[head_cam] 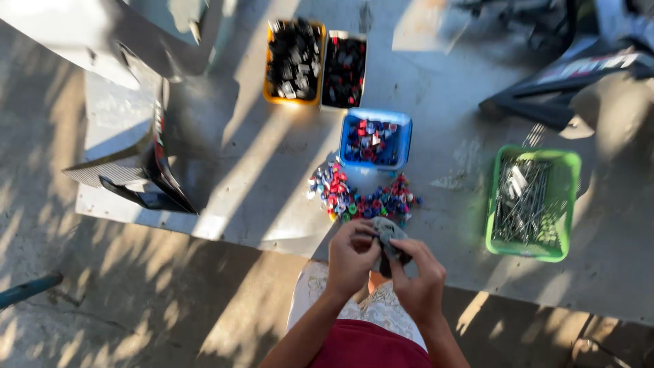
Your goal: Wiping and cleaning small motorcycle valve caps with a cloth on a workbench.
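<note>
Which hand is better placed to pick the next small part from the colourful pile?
Probably the left hand: it sits closer to the colourful pile, while the right hand wraps the dark grey piece from below.

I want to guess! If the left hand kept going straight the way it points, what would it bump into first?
Probably the grey part that the left hand already pinches together with the right hand. Beyond it lies the pile of coloured small pieces, though depth is unclear.

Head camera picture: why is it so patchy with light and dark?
Head view: hard low sunlight, long striped shadows across the grey metal table; the green plastic basket glows in full sun; both hands and the small grey part sit in shade.
</note>
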